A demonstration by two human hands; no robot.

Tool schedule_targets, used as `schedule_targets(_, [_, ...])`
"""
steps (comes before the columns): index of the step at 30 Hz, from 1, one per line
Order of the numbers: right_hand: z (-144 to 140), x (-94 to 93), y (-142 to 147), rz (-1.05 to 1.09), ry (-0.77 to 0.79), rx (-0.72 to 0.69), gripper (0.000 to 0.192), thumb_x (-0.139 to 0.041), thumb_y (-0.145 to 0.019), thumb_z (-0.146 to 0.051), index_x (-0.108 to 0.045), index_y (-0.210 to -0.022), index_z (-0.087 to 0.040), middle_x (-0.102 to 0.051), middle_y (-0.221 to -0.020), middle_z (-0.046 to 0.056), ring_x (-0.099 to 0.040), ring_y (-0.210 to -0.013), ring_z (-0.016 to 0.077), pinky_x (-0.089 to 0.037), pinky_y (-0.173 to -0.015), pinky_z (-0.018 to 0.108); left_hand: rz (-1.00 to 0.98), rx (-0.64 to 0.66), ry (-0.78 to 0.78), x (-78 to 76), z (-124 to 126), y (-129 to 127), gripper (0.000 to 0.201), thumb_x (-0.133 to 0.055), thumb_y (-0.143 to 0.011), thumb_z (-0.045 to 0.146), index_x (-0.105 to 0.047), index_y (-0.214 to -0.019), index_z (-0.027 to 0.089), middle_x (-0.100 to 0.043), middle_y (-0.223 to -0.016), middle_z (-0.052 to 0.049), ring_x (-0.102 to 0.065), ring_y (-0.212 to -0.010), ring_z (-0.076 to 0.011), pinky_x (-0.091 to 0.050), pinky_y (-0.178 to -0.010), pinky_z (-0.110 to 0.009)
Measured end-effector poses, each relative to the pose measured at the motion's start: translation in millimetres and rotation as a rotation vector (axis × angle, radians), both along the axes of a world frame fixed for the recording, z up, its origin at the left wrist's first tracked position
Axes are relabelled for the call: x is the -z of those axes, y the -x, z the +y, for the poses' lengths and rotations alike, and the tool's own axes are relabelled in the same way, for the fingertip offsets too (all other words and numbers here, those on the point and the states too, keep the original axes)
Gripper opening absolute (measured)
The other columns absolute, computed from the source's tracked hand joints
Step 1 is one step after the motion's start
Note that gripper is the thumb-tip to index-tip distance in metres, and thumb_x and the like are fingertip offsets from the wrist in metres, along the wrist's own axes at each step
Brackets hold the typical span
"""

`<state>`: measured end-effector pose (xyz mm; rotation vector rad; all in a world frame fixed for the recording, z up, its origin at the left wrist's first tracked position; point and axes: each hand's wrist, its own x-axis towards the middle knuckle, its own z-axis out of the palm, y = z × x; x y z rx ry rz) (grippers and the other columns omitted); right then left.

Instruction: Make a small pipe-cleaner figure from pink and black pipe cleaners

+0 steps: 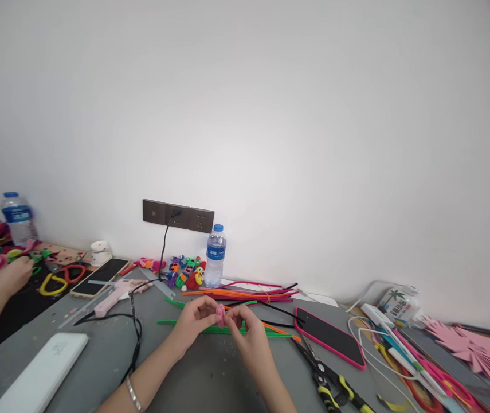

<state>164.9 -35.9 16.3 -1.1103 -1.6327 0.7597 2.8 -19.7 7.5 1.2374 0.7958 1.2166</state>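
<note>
A small piece of coiled pink pipe cleaner (220, 314) is held up above the middle of the grey table. My left hand (192, 324) pinches it from the left between thumb and fingers. From the other side, the thumb and fingertips of my right hand (248, 331) close on its edge. Green pipe cleaners (270, 332) lie on the table beneath and behind both hands. Behind them is a bundle of orange, pink and red pipe cleaners (245, 294). Black and yellow pliers (324, 373) lie to the right of my right hand.
A water bottle (216, 258) stands by the wall beside colourful pipe-cleaner figures (188, 272). Right lies a pink-cased phone (329, 337). Leftward are a pink glue gun (118, 295), its black cable, a white power bank (40, 373) and another person's hand (10, 278).
</note>
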Motion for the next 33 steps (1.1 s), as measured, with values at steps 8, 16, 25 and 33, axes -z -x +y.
schedule_targets(8, [-1.9,-1.0,1.0,0.013,0.02,-0.011,0.016,-0.055,-0.082,-0.026,-0.059,-0.068,-0.019,-0.06,-0.069,0.003,-0.051,-0.065,0.0179,-0.038,-0.061,0.026,0.02,-0.012,0.016,-5.7,-3.2,-1.2,0.023,-0.078,-0.068,0.034,-0.066,-0.075,0.017,-0.067,-0.07,-0.002,-0.061,-0.067,-0.0171,-0.048,-0.068,-0.027])
schedule_targets(16, [-1.2,-3.8,-2.0,0.065,-0.06,0.021,0.007,-0.056,-0.082,-0.024,-0.06,-0.077,-0.02,-0.062,-0.075,0.003,-0.055,-0.069,0.0183,-0.041,-0.063,0.027,-0.018,-0.065,0.028,-2.3,1.5,1.9,0.021,-0.076,-0.071,0.033,-0.063,-0.076,0.017,-0.063,-0.072,-0.001,-0.058,-0.07,-0.016,-0.047,-0.069,-0.026])
schedule_targets(25, [-2.0,-1.6,-2.4,-0.073,-0.21,0.021,0.012,-0.054,-0.083,-0.013,-0.059,-0.075,-0.021,-0.063,-0.075,0.002,-0.056,-0.07,0.0177,-0.043,-0.064,0.027,-0.04,0.004,0.036,-0.8,1.1,0.3,0.019,-0.073,-0.074,0.031,-0.062,-0.079,0.017,-0.062,-0.076,0.0,-0.058,-0.073,-0.0155,-0.048,-0.073,-0.028])
schedule_targets(33, [-3.0,0.4,0.3,-0.065,-0.171,0.028,0.013,-0.053,-0.083,-0.013,-0.061,-0.076,-0.021,-0.063,-0.075,0.001,-0.056,-0.07,0.0171,-0.042,-0.063,0.027,-0.018,-0.004,-0.006,1.1,0.6,1.4,0.017,-0.073,-0.075,0.029,-0.063,-0.082,0.018,-0.064,-0.08,0.0,-0.061,-0.076,-0.0153,-0.049,-0.075,-0.027])
